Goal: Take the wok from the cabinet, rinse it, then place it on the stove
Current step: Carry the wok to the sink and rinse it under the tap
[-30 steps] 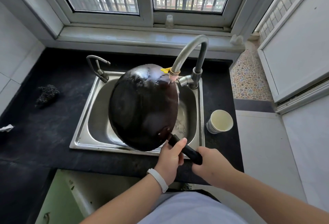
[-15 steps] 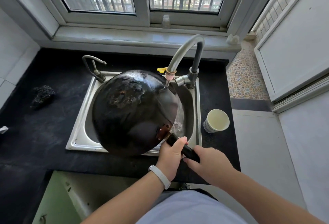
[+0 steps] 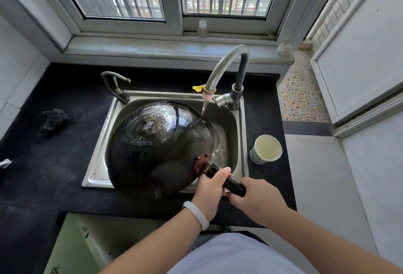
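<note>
Just ahead of both hands, over the steel sink (image 3: 98, 160): the wok (image 3: 161, 149), turned bottom up, domed underside facing the camera. Black all over, wet and glossy, with dull scorched patches near the crown and window glare on the far side. A rust-brown riveted bracket (image 3: 201, 162) at the near-right rim, joining bowl to black handle (image 3: 226, 183). Long axis running from the handle at the hands, near right, to the far-left rim; handle pointing back toward the person, bowl pointing away and left. Near rim overhanging the sink's front edge and the black counter (image 3: 54, 164). Thin stream from the curved faucet (image 3: 226, 64), beyond the hands, landing on the wok's far-right rim.

Left hand (image 3: 210, 193) wrapped around the handle close to the bracket, white band (image 3: 196, 215) on that wrist. Right hand (image 3: 257, 199) closed on the handle's tail end, just behind the left, the two nearly touching.

Right of the hands, on the counter beside the sink: a pale paper cup (image 3: 267, 149), upright. Far left of the hands: a dark scouring pad (image 3: 52, 121).
</note>
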Action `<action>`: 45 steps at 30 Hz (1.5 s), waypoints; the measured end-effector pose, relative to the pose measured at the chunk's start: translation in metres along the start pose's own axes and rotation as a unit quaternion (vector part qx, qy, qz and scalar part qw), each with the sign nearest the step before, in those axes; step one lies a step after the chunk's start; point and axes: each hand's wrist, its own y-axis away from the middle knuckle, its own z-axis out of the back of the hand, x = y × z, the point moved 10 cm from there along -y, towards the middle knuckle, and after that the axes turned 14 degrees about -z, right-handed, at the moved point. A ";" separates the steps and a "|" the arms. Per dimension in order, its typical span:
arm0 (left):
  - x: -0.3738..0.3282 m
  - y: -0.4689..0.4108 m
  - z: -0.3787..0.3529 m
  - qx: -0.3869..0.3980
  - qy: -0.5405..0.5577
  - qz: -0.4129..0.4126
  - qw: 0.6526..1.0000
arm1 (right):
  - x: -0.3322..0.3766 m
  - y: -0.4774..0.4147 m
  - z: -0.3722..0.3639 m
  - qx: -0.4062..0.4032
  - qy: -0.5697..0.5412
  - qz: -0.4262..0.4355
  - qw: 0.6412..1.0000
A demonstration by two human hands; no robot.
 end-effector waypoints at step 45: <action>0.006 -0.011 -0.026 0.105 -0.109 0.076 0.986 | -0.024 -0.001 -0.023 0.098 -0.205 -0.135 0.964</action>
